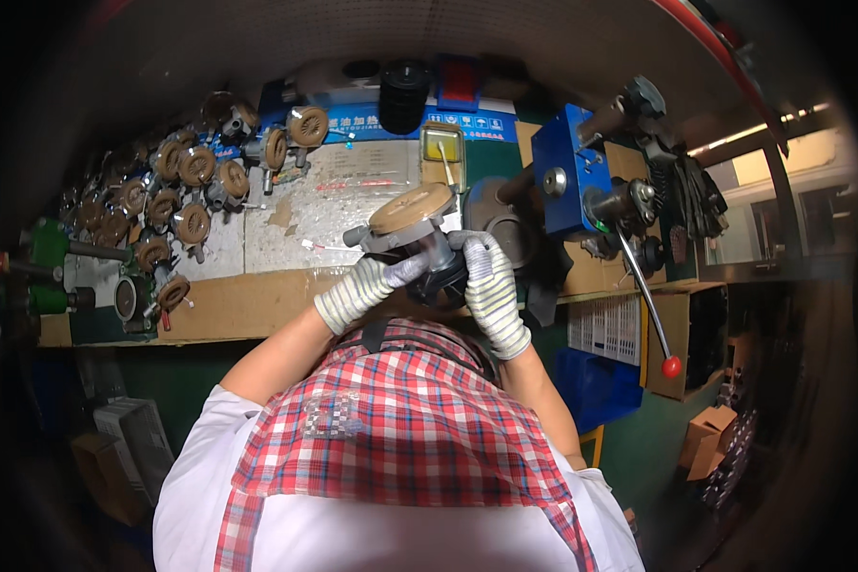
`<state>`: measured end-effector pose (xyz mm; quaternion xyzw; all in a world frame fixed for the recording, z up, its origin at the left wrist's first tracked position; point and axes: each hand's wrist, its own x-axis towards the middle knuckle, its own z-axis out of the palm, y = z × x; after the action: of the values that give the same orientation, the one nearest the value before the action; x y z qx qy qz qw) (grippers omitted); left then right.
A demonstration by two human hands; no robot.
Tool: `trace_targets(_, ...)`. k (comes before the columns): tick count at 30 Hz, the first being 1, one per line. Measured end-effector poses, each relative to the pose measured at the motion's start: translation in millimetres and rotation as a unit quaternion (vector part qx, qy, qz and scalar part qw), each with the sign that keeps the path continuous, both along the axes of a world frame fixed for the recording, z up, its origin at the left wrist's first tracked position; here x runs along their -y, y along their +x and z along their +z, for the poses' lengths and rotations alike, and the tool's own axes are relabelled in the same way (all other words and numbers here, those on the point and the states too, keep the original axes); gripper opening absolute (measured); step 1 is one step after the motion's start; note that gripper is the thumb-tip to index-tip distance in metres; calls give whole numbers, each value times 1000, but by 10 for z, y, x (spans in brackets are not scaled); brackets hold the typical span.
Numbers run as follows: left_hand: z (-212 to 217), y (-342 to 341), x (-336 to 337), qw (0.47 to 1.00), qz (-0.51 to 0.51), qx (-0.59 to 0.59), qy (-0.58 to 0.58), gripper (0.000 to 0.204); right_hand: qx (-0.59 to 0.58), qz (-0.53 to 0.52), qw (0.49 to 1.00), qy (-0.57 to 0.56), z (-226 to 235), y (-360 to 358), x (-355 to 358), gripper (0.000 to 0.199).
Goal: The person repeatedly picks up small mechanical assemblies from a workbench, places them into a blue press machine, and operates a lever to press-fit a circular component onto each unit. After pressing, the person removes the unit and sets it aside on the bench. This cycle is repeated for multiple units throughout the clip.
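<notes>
Above the near edge of the bench I hold a fan motor assembly (412, 208), a tan round impeller on top of a grey metal housing. It is slightly tilted, with a short pipe stub pointing left. My left hand (370, 288), in a striped knit glove, is closed around the lower left of the housing. Gloved likewise, my right hand (492, 286) has its fingers curled against the housing's right side. A dark rounded piece (439, 286) shows between the hands below the housing; whether either hand grips it is hidden. A thin wire with a white connector (309, 245) lies beside the assembly.
Several similar fan assemblies (196, 166) crowd the bench's left side. A blue lever press (562, 176) stands right, its red-knobbed handle (671, 367) angled downward. At the back are a yellow-filled tray with a brush (441, 146) and a black cylindrical stack (403, 95). Green fixtures (48, 257) stand far left.
</notes>
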<state>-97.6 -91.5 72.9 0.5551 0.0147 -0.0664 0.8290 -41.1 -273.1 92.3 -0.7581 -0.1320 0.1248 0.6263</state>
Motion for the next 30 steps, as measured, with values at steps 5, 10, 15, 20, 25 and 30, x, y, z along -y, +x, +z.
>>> trace_targets(5,-178,119,288,1000,14,-11,6,55,133,-124,976,-117,-99,-30,279,47)
trace_targets(10,-771,70,567,955,11,129,266,41,-66,-185,980,-1,222,-68,365,61)
trace_targets(15,-996,154,747,977,118,-36,-171,30,-281,-279,917,49,-599,342,224,73)
trace_targets(20,-1132,70,116,640,47,314,700,28,-245,-108,944,-194,-955,654,87,76)
trace_targets(25,-1620,355,4,885,101,-216,399,66,-197,-45,926,-320,-1581,614,-221,78)
trace_targets(30,-1487,657,251,810,44,-263,521,75,-128,-45,906,-402,-1482,665,-252,72)
